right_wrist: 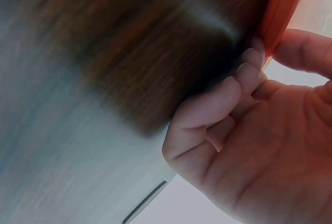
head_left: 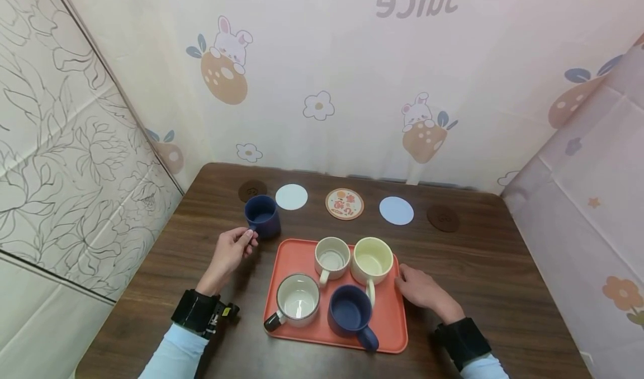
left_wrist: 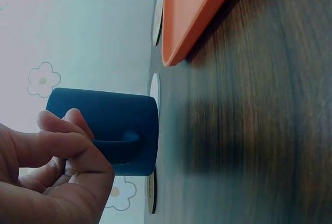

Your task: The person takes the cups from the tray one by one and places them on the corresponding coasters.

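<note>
My left hand (head_left: 232,252) pinches the handle of a dark blue mug (head_left: 263,217). In the left wrist view the blue mug (left_wrist: 111,125) is upright, close over the table, with fingers curled around its handle (left_wrist: 122,151). The head view places it just in front of a dark brown coaster (head_left: 252,190), left of the coral tray (head_left: 334,342). My right hand (head_left: 425,287) holds the tray's right edge. In the right wrist view the thumb (right_wrist: 303,53) lies on one side of the tray rim (right_wrist: 282,11), with curled fingers on the other.
On the tray stand a grey-white mug (head_left: 332,256), a pale yellow mug (head_left: 372,259), a white mug with black handle (head_left: 298,299) and another blue mug (head_left: 349,312). Behind lie white coasters (head_left: 292,197) (head_left: 396,210), a patterned coaster (head_left: 344,204) and a brown one (head_left: 443,218).
</note>
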